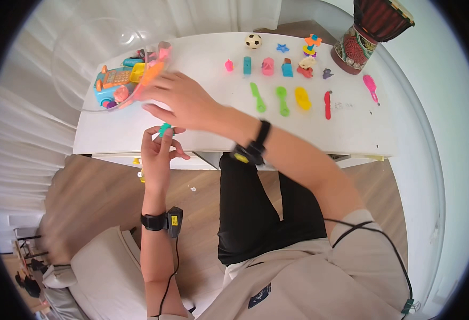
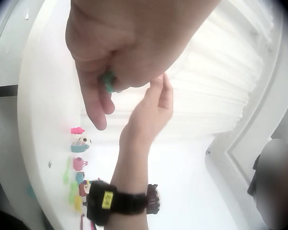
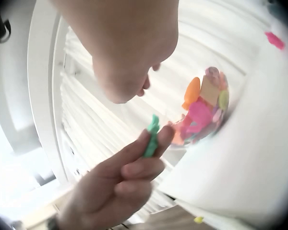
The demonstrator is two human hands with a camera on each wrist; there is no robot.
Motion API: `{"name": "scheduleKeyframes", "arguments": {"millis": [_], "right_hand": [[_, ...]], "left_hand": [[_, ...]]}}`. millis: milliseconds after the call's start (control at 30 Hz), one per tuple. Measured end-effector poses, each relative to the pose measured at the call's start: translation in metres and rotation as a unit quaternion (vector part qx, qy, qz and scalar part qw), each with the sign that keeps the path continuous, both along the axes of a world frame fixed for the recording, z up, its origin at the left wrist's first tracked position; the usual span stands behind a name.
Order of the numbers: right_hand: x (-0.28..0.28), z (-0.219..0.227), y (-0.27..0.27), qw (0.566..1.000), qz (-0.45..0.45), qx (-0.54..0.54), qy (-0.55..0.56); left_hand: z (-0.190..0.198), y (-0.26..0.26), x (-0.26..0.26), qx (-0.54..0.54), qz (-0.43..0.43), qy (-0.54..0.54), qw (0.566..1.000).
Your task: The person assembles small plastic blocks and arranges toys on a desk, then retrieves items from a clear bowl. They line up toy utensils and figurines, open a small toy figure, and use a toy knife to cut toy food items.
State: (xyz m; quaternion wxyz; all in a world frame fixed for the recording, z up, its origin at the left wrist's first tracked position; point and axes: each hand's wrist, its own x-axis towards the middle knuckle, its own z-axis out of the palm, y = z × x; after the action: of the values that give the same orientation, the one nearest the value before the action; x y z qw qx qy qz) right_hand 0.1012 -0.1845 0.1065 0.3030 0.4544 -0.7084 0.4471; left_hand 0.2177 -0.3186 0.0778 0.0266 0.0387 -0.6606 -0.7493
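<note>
My left hand (image 1: 157,154) pinches a small green toy (image 1: 164,129) between thumb and fingertips, just in front of the table's near edge. In the right wrist view the same green piece (image 3: 152,136) stands up from those fingers, its shape knobbly. My right hand (image 1: 178,101) reaches across above it, fingers extended toward a clear round bowl (image 1: 93,37) at the table's left; nothing shows in its grasp. Colourful toys fill the bowl, among them an orange piece (image 3: 192,92), a pink piece (image 3: 200,114) and a blue toy with orange buttons (image 1: 106,96).
Toys stand in rows on the white table (image 1: 202,58): a football (image 1: 253,41), a blue star (image 1: 282,47), green pieces (image 1: 282,101), a yellow piece (image 1: 302,98), a red knife (image 1: 328,105). A pink hairbrush (image 1: 370,88) and a drum (image 1: 357,48) are at the right.
</note>
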Motion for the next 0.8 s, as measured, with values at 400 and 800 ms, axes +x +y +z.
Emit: {"name": "scheduleKeyframes", "arguments": {"millis": [400, 800], "right_hand": [[0.069, -0.045, 0.141, 0.928, 0.089, 0.051, -0.358], [0.081, -0.03, 0.204, 0.849, 0.024, -0.092, -0.52]], "left_hand": [[0.004, 0.049, -0.001, -0.153, -0.145, -0.012, 0.977], [0.02, 0.102, -0.011, -0.097, -0.182, 0.052, 0.977]]}}
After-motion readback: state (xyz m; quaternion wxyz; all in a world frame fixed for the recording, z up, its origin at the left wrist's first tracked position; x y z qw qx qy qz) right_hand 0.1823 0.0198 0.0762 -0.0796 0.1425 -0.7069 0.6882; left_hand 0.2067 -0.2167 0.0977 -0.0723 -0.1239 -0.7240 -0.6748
